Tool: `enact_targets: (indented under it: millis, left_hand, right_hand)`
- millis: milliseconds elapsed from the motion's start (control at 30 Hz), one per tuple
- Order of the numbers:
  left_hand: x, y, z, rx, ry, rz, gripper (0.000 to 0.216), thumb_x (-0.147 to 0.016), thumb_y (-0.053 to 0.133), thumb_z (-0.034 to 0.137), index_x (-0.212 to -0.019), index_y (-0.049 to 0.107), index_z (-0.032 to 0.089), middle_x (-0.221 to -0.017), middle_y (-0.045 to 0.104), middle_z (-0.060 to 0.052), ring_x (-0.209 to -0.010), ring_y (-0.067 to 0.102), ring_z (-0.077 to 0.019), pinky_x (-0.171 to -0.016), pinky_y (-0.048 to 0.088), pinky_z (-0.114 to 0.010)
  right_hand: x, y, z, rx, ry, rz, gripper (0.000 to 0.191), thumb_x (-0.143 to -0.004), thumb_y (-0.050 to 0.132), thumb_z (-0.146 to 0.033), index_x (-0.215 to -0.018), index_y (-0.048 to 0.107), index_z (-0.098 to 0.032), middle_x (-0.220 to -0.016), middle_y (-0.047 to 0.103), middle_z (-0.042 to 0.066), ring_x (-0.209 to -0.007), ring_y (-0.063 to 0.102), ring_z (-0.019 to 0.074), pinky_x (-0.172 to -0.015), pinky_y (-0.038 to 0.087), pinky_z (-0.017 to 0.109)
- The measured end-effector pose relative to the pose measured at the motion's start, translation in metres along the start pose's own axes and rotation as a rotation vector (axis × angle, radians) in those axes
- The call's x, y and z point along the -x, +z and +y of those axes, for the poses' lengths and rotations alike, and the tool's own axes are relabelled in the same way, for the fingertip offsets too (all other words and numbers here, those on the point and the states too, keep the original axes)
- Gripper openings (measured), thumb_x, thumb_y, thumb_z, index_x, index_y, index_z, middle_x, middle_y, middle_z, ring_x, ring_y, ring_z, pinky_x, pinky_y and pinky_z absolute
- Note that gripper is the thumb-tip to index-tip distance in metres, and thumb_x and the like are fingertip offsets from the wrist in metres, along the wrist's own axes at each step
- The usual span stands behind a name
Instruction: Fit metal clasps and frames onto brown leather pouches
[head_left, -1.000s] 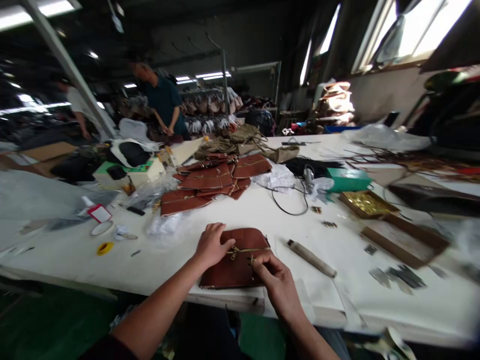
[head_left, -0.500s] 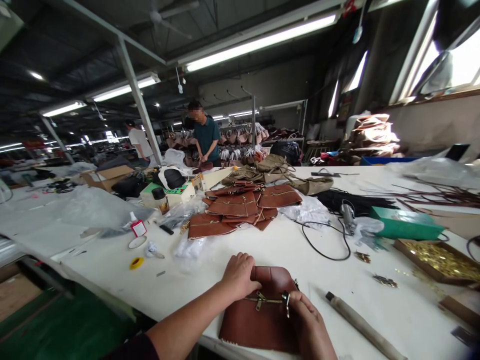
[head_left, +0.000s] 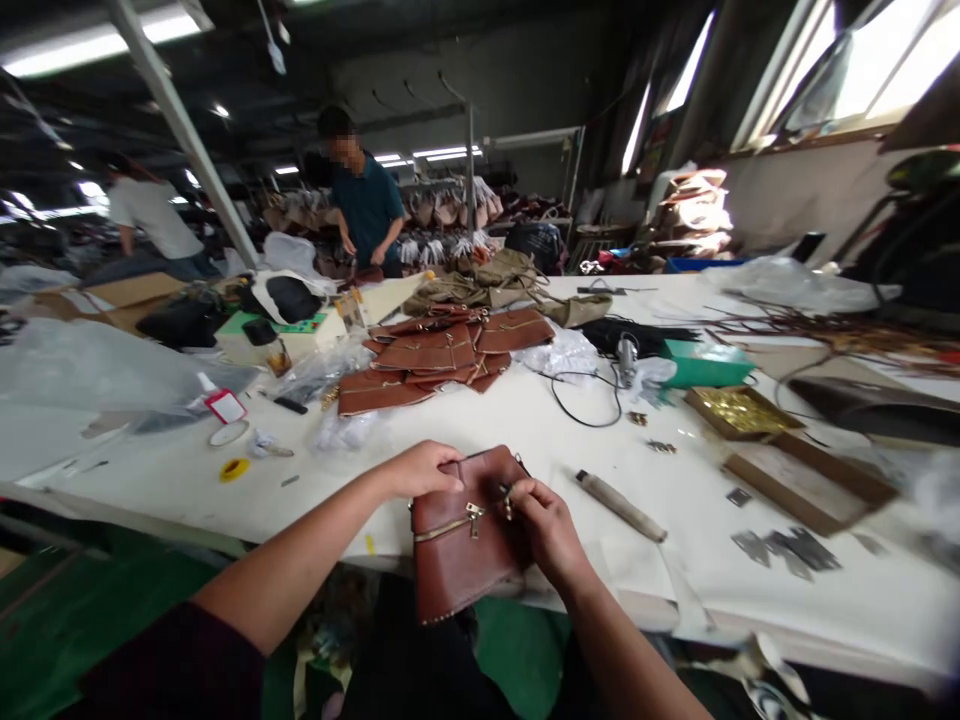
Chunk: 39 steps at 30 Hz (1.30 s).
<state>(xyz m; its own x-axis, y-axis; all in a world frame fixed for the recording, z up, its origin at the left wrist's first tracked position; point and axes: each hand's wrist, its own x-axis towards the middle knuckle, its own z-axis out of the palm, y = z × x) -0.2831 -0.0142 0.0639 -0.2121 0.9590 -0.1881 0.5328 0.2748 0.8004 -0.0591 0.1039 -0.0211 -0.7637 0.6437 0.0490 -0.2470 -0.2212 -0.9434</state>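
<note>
A brown leather bag point(head_left: 457, 560) with a brass zipper and a dangling zipper pull point(head_left: 474, 518) is tilted over the table's front edge. My left hand point(head_left: 429, 470) grips its upper left edge, with the thumb on the front face and the other fingers behind. At the right end of the zipper line, my right hand point(head_left: 544, 515) is closed in a pinch on a small metal fitting point(head_left: 507, 500). The fingers partly cover this fitting, so its exact kind is unclear. The bag's lower edge shows pale, ragged stitching.
Several similar brown bags point(head_left: 427, 350) are piled on the white table point(head_left: 322, 500). A grey rod point(head_left: 622, 505) lies to the right, near cardboard trays point(head_left: 810, 480) and flat metal plates point(head_left: 787, 550). Yellow tape point(head_left: 234, 470) is at left. A person point(head_left: 367, 205) stands across the table.
The bag has been drawn toward me, its lower part now past the table edge and tilted. Both hands moved with it, keeping their holds. The view has swung right and down.
</note>
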Motion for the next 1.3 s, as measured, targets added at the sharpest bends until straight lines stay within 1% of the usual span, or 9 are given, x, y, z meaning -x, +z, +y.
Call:
enact_targets:
  millis: [167,300,400,467,667,900,1033,1167,1300]
  left_hand:
    - [0.019,0.005,0.013,0.178,0.012,-0.013,0.039,-0.078,0.073,0.035,-0.111,0.079,0.015,-0.099,0.082,-0.004,-0.09,0.074,-0.0259,-0.083,0.058,-0.035]
    - [0.034,0.011,0.035,0.203,0.047,0.01,0.038,-0.079,0.073,0.031,-0.114,0.081,0.018,-0.106,0.083,-0.005,-0.097,0.076,-0.0281,-0.086,0.059,-0.036]
    - [0.041,0.016,0.051,0.191,0.079,0.02,0.038,-0.079,0.072,0.026,-0.115,0.081,0.02,-0.112,0.083,-0.004,-0.102,0.077,-0.0282,-0.088,0.06,-0.035]
    - [0.044,0.019,0.06,0.181,0.085,0.032,0.039,-0.079,0.071,0.025,-0.117,0.081,0.021,-0.114,0.083,-0.003,-0.102,0.077,-0.0282,-0.087,0.06,-0.034]
    - [0.052,0.025,0.073,0.061,0.105,0.069,0.042,-0.081,0.07,0.024,-0.121,0.082,0.023,-0.104,0.084,-0.002,-0.093,0.078,-0.0271,-0.081,0.062,-0.032]
    - [0.059,0.032,0.083,-0.061,0.164,0.088,0.042,-0.086,0.066,0.024,-0.126,0.081,0.026,-0.109,0.085,0.0,-0.091,0.079,-0.025,-0.077,0.061,-0.027]
    - [0.065,0.033,0.088,-0.157,0.17,0.097,0.048,-0.087,0.066,0.024,-0.134,0.079,0.027,-0.113,0.085,0.001,-0.094,0.08,-0.025,-0.085,0.062,-0.028]
    - [0.07,0.034,0.091,-0.139,0.172,0.074,0.052,-0.086,0.067,0.022,-0.136,0.078,0.028,-0.115,0.085,-0.001,-0.099,0.08,-0.0268,-0.092,0.062,-0.031]
    - [0.07,0.036,0.095,-0.093,0.173,0.078,0.052,-0.083,0.068,0.021,-0.134,0.079,0.03,-0.112,0.085,0.001,-0.094,0.081,-0.0253,-0.086,0.063,-0.029]
  right_hand:
    - [0.015,0.017,-0.026,0.247,-0.139,0.057,0.033,-0.09,0.078,-0.052,-0.083,0.069,-0.02,-0.08,0.072,0.002,-0.075,0.064,0.018,-0.076,0.052,0.031]
    - [0.028,0.022,-0.046,0.469,-0.381,0.047,0.021,-0.095,0.072,-0.04,-0.083,0.071,-0.023,-0.084,0.075,0.002,-0.077,0.068,0.0188,-0.079,0.055,0.033]
    - [0.034,0.023,-0.054,0.55,-0.488,0.037,0.013,-0.096,0.07,-0.031,-0.085,0.07,-0.025,-0.086,0.076,0.002,-0.077,0.069,0.019,-0.078,0.056,0.034]
    - [0.037,0.023,-0.058,0.572,-0.497,0.054,0.012,-0.097,0.07,-0.029,-0.085,0.07,-0.025,-0.085,0.076,0.001,-0.076,0.069,0.0187,-0.077,0.055,0.033]
    - [0.047,0.024,-0.064,0.558,-0.457,0.127,0.014,-0.098,0.068,-0.031,-0.084,0.069,-0.026,-0.084,0.075,0.002,-0.077,0.069,0.0195,-0.076,0.055,0.034]
    - [0.051,0.025,-0.07,0.58,-0.434,0.143,0.013,-0.093,0.068,-0.026,-0.08,0.068,-0.024,-0.081,0.074,0.001,-0.075,0.068,0.0183,-0.076,0.052,0.032]
    - [0.055,0.024,-0.079,0.596,-0.349,0.112,0.013,-0.092,0.066,-0.028,-0.08,0.067,-0.023,-0.077,0.072,0.001,-0.07,0.065,0.0172,-0.068,0.049,0.03]
    - [0.06,0.021,-0.092,0.611,-0.332,0.035,0.014,-0.091,0.067,-0.028,-0.079,0.067,-0.022,-0.076,0.072,0.0,-0.065,0.062,0.015,-0.062,0.048,0.027]
    - [0.063,0.021,-0.095,0.626,-0.363,0.036,0.014,-0.091,0.067,-0.027,-0.078,0.067,-0.022,-0.076,0.072,0.001,-0.067,0.063,0.0154,-0.063,0.049,0.026]
